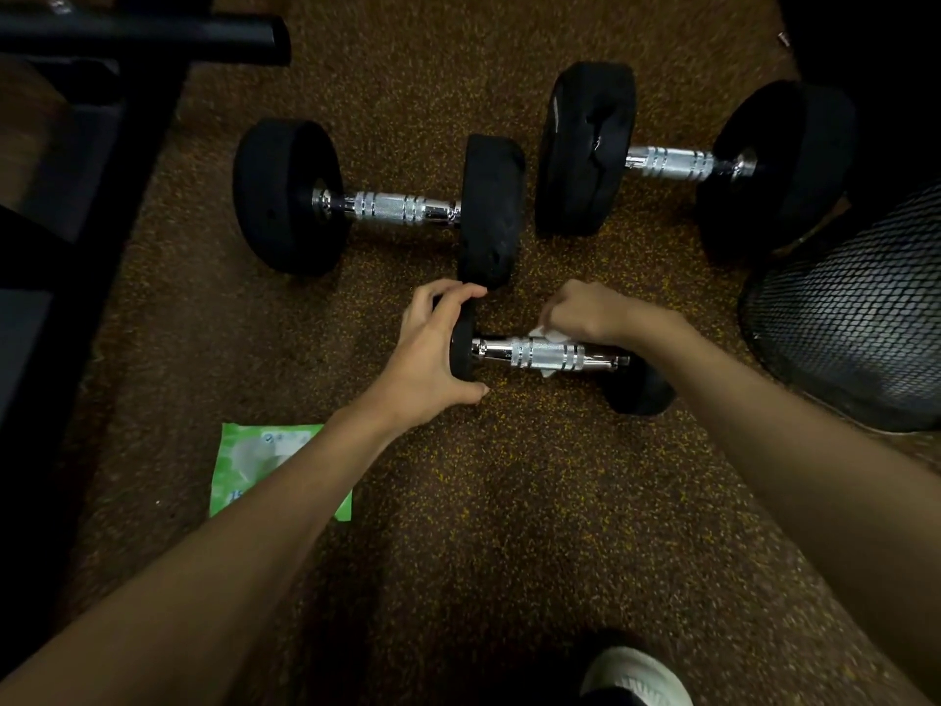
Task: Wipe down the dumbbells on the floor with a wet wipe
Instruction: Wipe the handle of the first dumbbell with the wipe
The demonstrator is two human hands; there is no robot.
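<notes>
On floor, small dumbbell (540, 355) axis left-right; left hand (433, 359) fingers gripping its end, right hand (585, 313) clenching wipe (552, 338).

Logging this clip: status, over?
Left hand steadies small dumbbell by its end. Right hand presses wet wipe on handle. Nothing blocking.

Almost nothing here can be read. The green wipe packet (244, 466) on the floor carries print too blurred to make out: a small blue mark near its top edge and pale characters at its lower left that may be digits. The three dumbbells show no legible numbers, brands or weight markings on their black ends.
</notes>
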